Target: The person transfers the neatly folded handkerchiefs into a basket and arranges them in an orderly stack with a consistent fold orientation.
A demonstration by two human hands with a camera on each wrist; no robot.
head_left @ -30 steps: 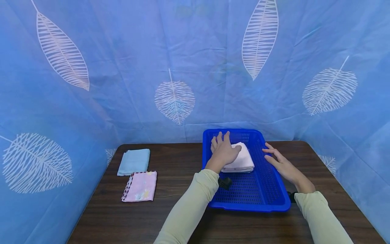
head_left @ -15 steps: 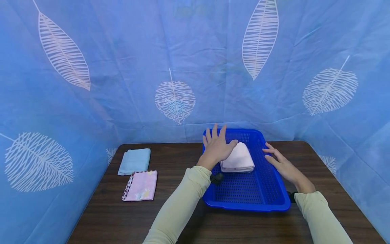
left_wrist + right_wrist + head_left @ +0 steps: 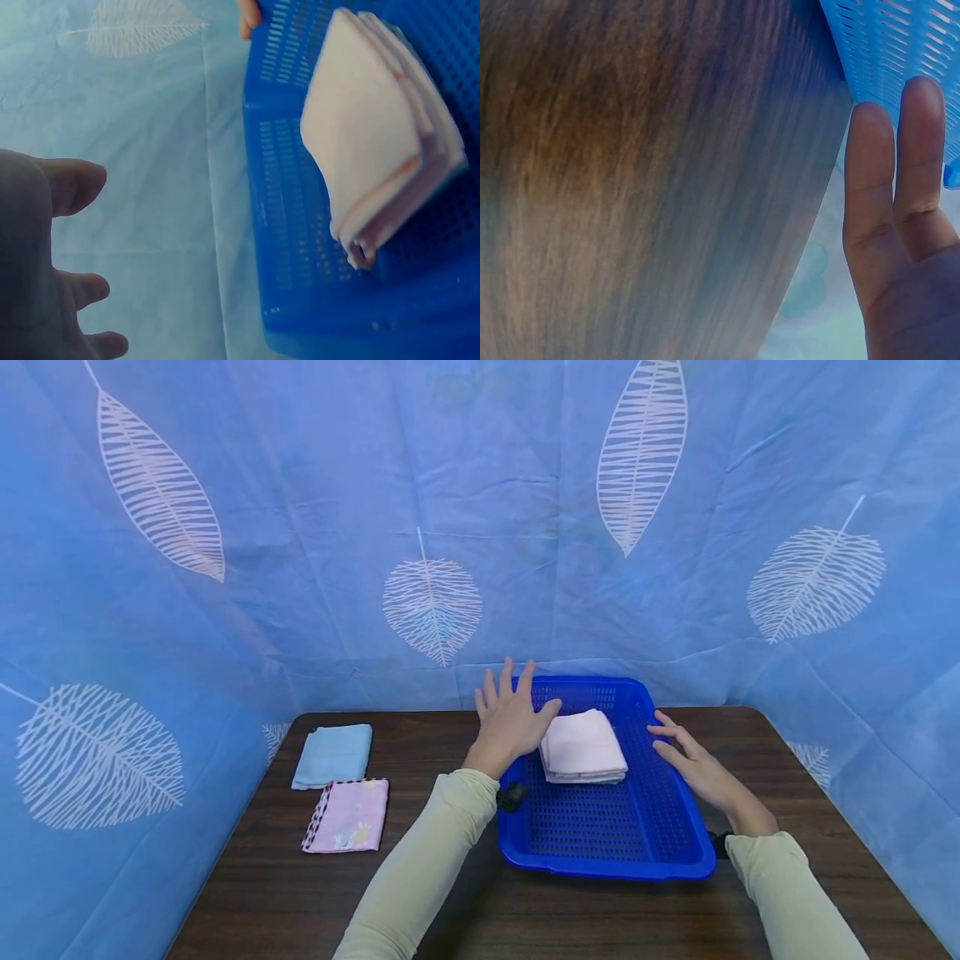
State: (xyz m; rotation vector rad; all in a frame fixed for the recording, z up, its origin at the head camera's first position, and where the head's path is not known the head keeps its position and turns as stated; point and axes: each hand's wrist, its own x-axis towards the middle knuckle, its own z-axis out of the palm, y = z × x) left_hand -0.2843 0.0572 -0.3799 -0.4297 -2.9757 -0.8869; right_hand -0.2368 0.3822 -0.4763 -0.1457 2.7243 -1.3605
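Observation:
A folded stack of pale pink-white cloth (image 3: 583, 745) lies in the blue plastic basket (image 3: 592, 869), toward its back; the left wrist view shows the cloth's layered edges (image 3: 420, 172). My left hand (image 3: 507, 724), fingers spread and holding nothing, is over the basket's left rim, to the left of the cloth. At the opposite side, my right hand (image 3: 701, 768) has its fingertips right at the basket's right rim, fingers extended. Two of its fingers (image 3: 871, 176) show against the perforated wall in the right wrist view.
On the left of the dark wooden table (image 3: 247, 877) lie a folded light blue cloth (image 3: 332, 757) and, just in front of it, a folded pink cloth (image 3: 348, 816) with a checked edge. A blue curtain (image 3: 315, 568) with white leaves hangs behind the table.
My left hand has moved left, from over the folded cloth to the basket's left rim, uncovering the cloth. The right hand and the basket have stayed in place.

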